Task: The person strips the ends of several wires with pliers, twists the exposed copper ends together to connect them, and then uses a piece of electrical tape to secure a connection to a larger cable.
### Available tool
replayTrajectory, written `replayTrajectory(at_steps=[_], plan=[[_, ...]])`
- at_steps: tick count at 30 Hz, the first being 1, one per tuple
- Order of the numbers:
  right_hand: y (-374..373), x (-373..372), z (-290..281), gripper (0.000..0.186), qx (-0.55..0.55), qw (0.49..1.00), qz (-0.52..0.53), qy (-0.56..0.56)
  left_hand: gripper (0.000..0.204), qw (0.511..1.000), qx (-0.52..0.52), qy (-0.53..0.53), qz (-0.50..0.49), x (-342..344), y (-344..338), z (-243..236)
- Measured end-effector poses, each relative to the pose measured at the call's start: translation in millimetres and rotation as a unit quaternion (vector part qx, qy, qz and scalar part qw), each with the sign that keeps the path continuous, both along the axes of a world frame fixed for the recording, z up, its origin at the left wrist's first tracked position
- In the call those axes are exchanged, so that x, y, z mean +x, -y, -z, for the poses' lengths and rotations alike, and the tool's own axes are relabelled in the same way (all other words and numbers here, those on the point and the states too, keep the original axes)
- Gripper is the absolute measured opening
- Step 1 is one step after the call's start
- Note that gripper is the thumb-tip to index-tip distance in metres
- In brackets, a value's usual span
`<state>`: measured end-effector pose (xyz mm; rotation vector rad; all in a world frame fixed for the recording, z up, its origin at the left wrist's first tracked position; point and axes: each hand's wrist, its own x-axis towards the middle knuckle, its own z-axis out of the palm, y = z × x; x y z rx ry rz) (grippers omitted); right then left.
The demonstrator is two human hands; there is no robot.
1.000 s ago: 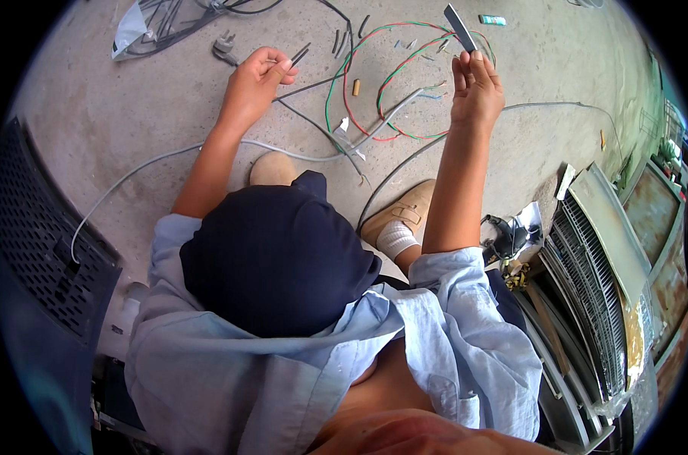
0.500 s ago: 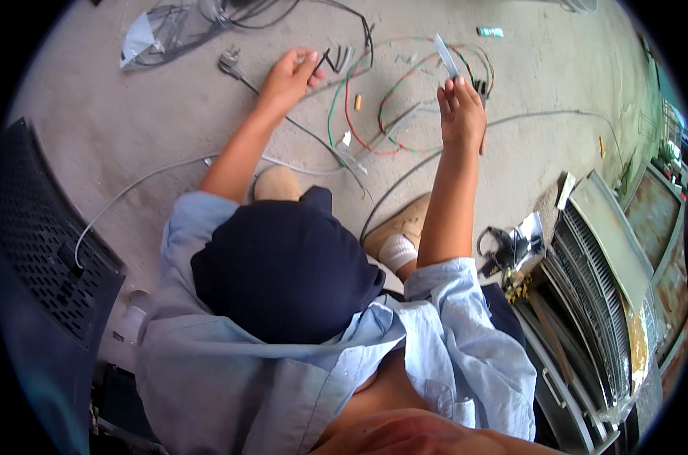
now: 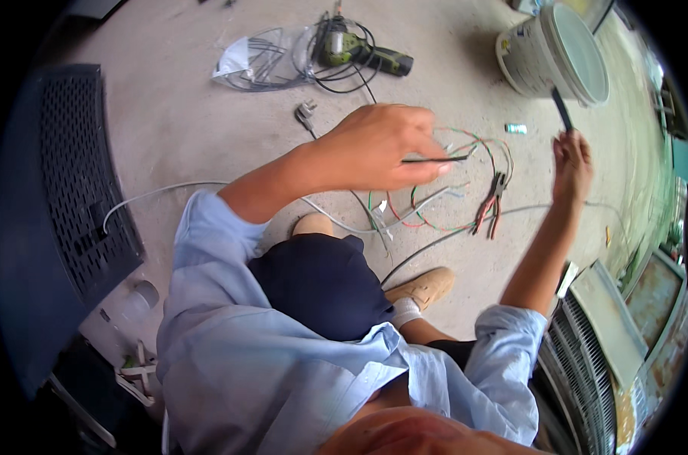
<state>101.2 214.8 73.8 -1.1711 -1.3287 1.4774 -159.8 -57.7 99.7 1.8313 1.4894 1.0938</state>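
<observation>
Black wire [image 3: 424,160], thin and nearly level, is being pinched by the left hand [image 3: 393,144] at the centre of the frame, thumb and fingertips brought together on it, with the other fingers curled in. Over at the upper right, a dark strip [image 3: 562,110] is gripped by the right hand [image 3: 574,167], its lower end caught between thumb and bent fingers, its tip seen against the bucket [image 3: 537,53]. Between the hands, red-handled pliers [image 3: 493,203] are laid on the floor [image 3: 169,136], right of centre, near looped red and green wires [image 3: 477,137]. Up top, a green drill [image 3: 344,49] is seen beside a clear bag [image 3: 283,61], a plug [image 3: 304,114] below them.
</observation>
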Motion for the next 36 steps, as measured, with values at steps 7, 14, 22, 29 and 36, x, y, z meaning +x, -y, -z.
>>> replayTrajectory(at_steps=[7,14,22,29,36], plan=[[20,42,-105,0.021,0.055,0.979,-0.095,0.174,0.028,0.938,0.007,0.342,-0.054,-16,-68,11],[121,101,-169,0.020,-0.035,0.997,0.048,0.039,0.036,0.543,0.078,0.714,-0.436,-171,-68,154],[190,79,-127,0.021,-0.335,0.936,0.043,-0.097,0.050,0.772,-0.005,0.436,-0.463,-11,83,-15],[178,-8,-90,0.019,-0.288,0.935,-0.193,0.078,0.010,0.976,-0.102,-0.021,-0.193,56,124,-104],[191,15,-37,0.010,0.122,0.827,-0.363,0.411,0.013,0.946,-0.202,-0.048,-0.250,80,140,-151]])
